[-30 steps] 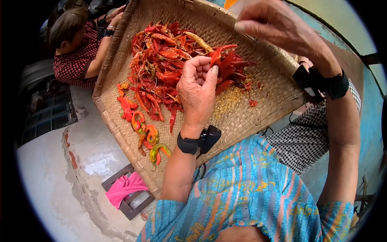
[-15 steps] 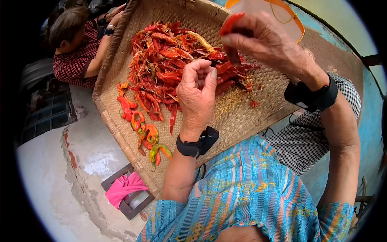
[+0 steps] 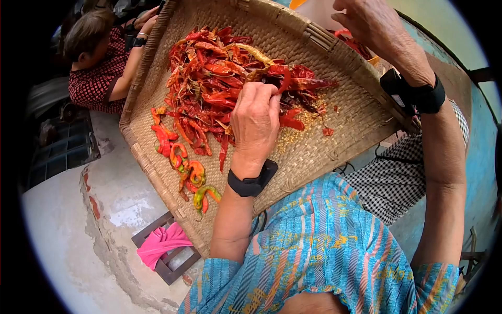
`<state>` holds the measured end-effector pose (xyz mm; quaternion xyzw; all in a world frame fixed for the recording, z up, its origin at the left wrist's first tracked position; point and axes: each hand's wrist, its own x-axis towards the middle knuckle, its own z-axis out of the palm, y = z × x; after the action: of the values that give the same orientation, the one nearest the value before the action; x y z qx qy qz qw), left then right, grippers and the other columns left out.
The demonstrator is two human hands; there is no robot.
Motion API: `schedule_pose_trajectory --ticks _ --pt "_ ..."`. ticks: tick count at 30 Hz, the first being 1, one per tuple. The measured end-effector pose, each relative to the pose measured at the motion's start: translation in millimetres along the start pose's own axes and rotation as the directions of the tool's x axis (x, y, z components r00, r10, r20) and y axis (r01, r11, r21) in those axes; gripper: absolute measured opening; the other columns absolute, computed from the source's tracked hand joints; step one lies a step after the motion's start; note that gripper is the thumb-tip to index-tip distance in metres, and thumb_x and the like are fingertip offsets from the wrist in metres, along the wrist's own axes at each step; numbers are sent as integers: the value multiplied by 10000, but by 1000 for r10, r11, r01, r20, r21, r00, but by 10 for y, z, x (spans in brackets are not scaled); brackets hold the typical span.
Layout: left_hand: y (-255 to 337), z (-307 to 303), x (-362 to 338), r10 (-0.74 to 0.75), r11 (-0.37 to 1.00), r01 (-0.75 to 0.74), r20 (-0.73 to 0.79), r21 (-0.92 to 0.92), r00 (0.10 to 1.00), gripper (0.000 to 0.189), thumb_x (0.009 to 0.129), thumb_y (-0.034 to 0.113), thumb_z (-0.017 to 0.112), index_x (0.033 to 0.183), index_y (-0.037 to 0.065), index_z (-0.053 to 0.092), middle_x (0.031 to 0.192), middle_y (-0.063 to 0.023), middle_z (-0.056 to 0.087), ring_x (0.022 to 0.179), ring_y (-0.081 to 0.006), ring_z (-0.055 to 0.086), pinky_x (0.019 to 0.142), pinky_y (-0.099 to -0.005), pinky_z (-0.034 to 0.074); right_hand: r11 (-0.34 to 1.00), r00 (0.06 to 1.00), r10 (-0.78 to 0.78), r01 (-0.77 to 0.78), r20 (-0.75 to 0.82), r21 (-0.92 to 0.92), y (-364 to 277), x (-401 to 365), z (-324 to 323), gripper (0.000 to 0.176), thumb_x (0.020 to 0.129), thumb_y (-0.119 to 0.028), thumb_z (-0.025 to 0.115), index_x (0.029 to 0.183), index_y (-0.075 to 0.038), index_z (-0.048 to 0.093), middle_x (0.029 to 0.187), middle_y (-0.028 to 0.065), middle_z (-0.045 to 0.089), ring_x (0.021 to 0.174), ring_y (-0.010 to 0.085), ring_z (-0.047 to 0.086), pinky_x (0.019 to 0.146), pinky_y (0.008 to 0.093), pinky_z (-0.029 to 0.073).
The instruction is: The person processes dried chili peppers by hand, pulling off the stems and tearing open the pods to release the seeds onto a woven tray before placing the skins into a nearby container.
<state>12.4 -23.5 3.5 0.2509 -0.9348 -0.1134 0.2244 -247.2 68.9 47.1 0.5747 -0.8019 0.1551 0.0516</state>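
Note:
A heap of dried red chilies (image 3: 209,78) lies on a woven bamboo tray (image 3: 361,115). My left hand (image 3: 256,112) is at the heap's near side, fingers curled closed on a red chili (image 3: 285,79) that shows at the fingertips. Beyond the tray's right rim, my right hand (image 3: 374,23) is raised at the top edge of view, its bent fingers apart with nothing visible between them. Below it is a pale container (image 3: 319,13) with an orange rim, mostly hidden by the tray; red pieces show inside.
Loose yellow seeds (image 3: 293,137) are scattered right of the heap. Fresher, curled red and green chilies (image 3: 196,175) lie along the tray's left side. A person in a patterned shirt (image 3: 99,83) is at upper left. A pink cloth (image 3: 163,244) hangs over a dark wooden frame (image 3: 180,269).
My right hand has moved up and right, past the tray rim, and the red chili piece it held is gone from its fingers. My left hand has closed at the heap. The tray's right side appears shifted.

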Motion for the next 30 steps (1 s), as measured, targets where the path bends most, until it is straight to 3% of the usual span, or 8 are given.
schedule_pose_trajectory --ticks 3,9,12,16,18,21,28,30 --pt "111 -82 31 -145 971 136 -34 -195 989 108 899 58 689 988 11 650 845 -58 664 691 -129 622 628 -285 505 882 949 -264 310 -172 354 -89 5 257 170 950 -165 643 978 0 675 807 79 680 699 165 653 635 294 545" --pt "257 -128 81 -224 912 231 59 -340 973 105 929 80 679 1009 14 660 810 -21 693 707 -54 608 641 -241 508 541 903 -372 398 -214 741 -636 -120 276 318 891 -270 694 851 40 636 725 182 641 643 335 641 613 423 504" --pt "255 -59 98 -186 874 191 56 -447 981 125 932 83 678 1036 15 666 805 -16 694 724 -54 608 660 -248 516 604 926 -346 341 -149 720 -610 -105 278 260 890 -222 687 843 29 638 722 184 640 646 326 642 603 427 495" --pt "214 -38 150 -114 934 132 73 -332 991 192 895 55 691 1081 16 664 990 -76 682 789 -116 650 692 -265 533 589 887 -196 447 -417 674 -319 29 220 155 934 -143 661 1024 -17 660 760 99 641 665 169 619 615 297 527" --pt "169 9 196 -11 967 23 47 -254 999 231 876 37 693 1103 18 657 1073 -107 669 827 -164 674 708 -285 545 610 923 30 287 -383 739 -211 59 -100 164 935 -126 655 870 22 626 642 83 548 574 156 517 538 283 445" --pt "162 67 271 191 975 -179 81 -132 978 396 829 -18 666 1216 37 600 1212 -187 608 1051 -378 629 872 -425 534 806 765 -26 397 -644 439 53 151 -135 129 937 -72 653 859 23 614 646 46 535 593 93 475 536 250 422" --pt "181 70 240 115 993 -108 258 -38 959 334 836 -5 654 1166 43 624 1127 -169 632 947 -392 633 793 -426 526 913 681 -292 407 -672 16 271 -3 111 247 910 -47 666 1118 -50 531 839 90 573 676 219 538 623 332 468" --pt "152 65 188 118 992 -104 214 -76 970 281 844 3 658 1123 35 642 1076 -152 644 886 -359 643 754 -404 524 916 831 -218 355 -511 186 157 14 76 254 900 -44 664 1120 -54 538 860 108 585 732 257 563 692 359 486"
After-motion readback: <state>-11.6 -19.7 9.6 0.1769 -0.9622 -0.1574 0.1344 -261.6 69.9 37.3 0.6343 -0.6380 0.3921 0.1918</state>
